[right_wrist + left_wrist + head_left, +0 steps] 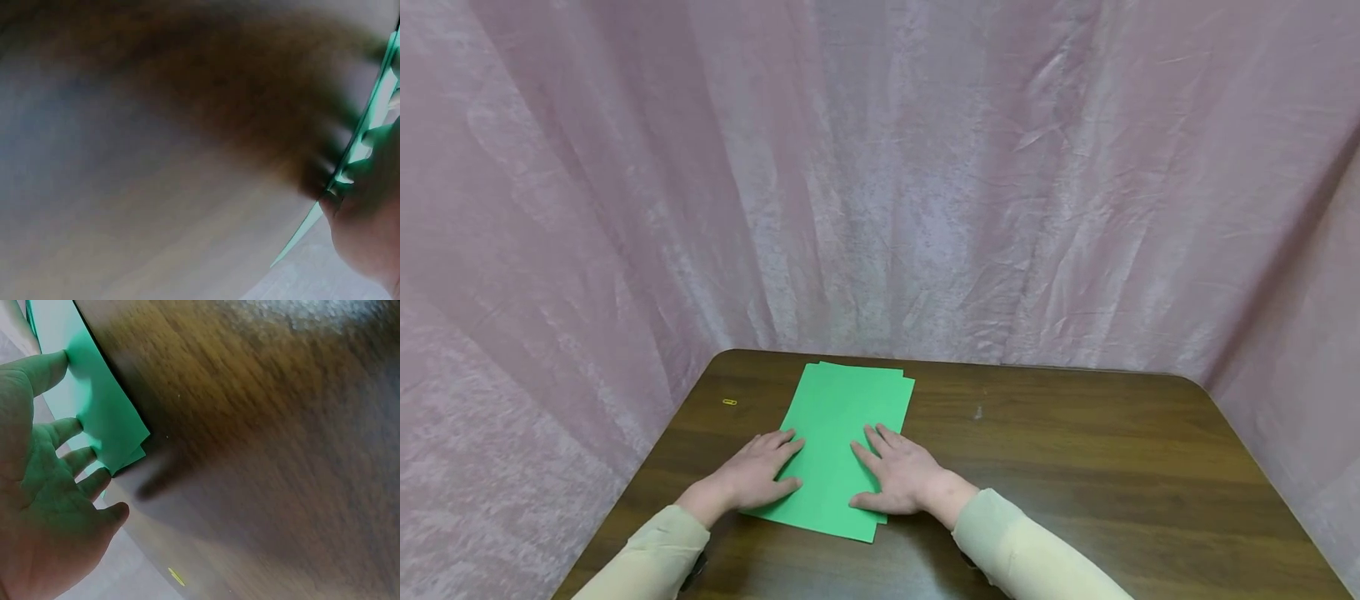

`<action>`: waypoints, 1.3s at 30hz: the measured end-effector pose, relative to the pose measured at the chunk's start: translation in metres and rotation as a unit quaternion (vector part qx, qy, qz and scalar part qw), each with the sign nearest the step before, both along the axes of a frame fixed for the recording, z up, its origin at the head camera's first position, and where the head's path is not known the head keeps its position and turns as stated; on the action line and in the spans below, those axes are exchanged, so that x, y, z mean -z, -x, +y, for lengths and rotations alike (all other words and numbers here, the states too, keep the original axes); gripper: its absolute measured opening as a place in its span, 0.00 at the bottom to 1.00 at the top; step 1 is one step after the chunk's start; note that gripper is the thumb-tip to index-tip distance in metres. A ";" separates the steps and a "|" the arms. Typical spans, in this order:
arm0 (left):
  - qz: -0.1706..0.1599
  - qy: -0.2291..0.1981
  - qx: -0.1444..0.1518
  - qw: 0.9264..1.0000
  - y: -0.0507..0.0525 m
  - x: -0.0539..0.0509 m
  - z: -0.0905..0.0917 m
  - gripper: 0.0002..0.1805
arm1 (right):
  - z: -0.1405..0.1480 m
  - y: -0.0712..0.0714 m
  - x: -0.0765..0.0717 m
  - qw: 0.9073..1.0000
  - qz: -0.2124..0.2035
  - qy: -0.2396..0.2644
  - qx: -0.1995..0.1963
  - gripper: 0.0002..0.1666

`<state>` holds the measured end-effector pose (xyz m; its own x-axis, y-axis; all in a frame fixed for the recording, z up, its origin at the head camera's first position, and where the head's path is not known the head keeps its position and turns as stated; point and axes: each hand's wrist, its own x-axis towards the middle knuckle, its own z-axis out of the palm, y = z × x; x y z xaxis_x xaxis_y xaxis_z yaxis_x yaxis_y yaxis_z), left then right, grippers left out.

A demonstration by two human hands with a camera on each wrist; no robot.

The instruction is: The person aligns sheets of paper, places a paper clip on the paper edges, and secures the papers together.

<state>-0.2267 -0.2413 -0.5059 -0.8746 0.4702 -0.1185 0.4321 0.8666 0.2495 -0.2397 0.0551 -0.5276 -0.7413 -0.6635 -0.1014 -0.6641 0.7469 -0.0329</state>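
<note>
Near the bottom middle of the head view, my left hand [751,477] and right hand [907,477] rest on the green papers' [842,408] long sides, fingers spread wide, gripping nothing.

2 hands [756,473], 2+ sheets [842,408], 1 paperclip [730,402], 1 table [1075,458]

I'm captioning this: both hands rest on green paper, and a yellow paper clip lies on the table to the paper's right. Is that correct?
Not quite: the yellow paper clip lies on the table to the left of the green paper, as the head view shows. The left hand and right hand do rest on the paper.
</note>
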 end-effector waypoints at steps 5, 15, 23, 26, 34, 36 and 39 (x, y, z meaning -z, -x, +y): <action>0.006 0.005 0.001 1.000 0.002 0.000 0.007 0.38 | 0.007 -0.002 -0.007 1.000 -0.006 -0.002 0.006 0.54; 0.033 0.016 0.020 0.999 0.003 -0.001 0.021 0.38 | 0.028 -0.005 -0.003 1.000 -0.012 0.027 -0.005 0.54; 0.053 0.012 0.042 0.998 0.006 0.002 0.034 0.38 | 0.046 -0.011 -0.005 0.999 -0.020 0.033 -0.001 0.53; 0.065 0.011 0.054 0.996 0.007 0.003 0.039 0.37 | 0.052 -0.012 -0.004 0.999 -0.020 0.037 -0.003 0.53; 0.042 0.014 0.065 0.997 0.006 -0.006 0.054 0.37 | 0.070 -0.016 -0.004 0.999 -0.024 0.039 0.003 0.53; 0.035 0.016 0.069 0.997 0.006 -0.008 0.057 0.36 | 0.074 -0.016 -0.003 0.999 -0.025 0.039 0.003 0.53; 0.037 0.017 0.078 0.996 0.007 -0.007 0.061 0.36 | 0.080 -0.017 -0.001 0.999 -0.025 0.042 -0.002 0.53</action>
